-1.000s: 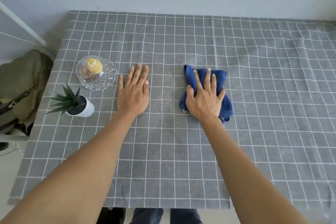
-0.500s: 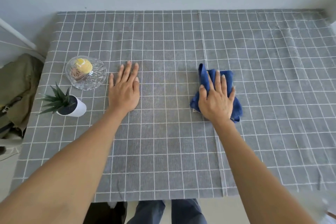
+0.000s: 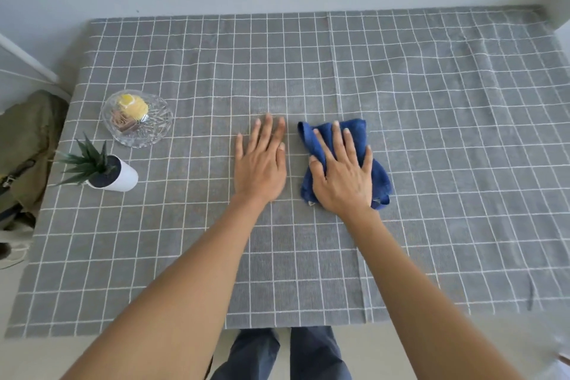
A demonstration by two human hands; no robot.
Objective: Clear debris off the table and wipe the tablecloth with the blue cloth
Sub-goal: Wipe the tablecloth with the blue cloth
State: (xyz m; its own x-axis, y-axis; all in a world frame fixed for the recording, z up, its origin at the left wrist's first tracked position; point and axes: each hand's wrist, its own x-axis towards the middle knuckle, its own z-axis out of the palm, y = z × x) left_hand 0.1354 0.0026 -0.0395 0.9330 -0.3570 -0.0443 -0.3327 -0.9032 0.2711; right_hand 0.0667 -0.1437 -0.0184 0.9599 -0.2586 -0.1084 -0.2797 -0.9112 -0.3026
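A grey tablecloth (image 3: 431, 133) with a white grid covers the table. A crumpled blue cloth (image 3: 354, 129) lies on it just right of centre. My right hand (image 3: 342, 176) presses down on the blue cloth with fingers spread, thumb at the cloth's left edge. Flat on the tablecloth just left of the cloth rests my left hand (image 3: 260, 163), fingers together and holding nothing. A narrow gap separates the two hands. I see no loose debris on the tablecloth.
A cut-glass bowl (image 3: 154, 129) holding a yellow item and brownish bits stands at the left. A small spiky plant in a white pot (image 3: 125, 177) sits in front of it. An olive bag (image 3: 21, 148) is off the table's left edge. A wall runs behind.
My left hand has slid right, close to the blue cloth. My right hand and the cloth have shifted a little left. The bowl and the plant have stayed put.
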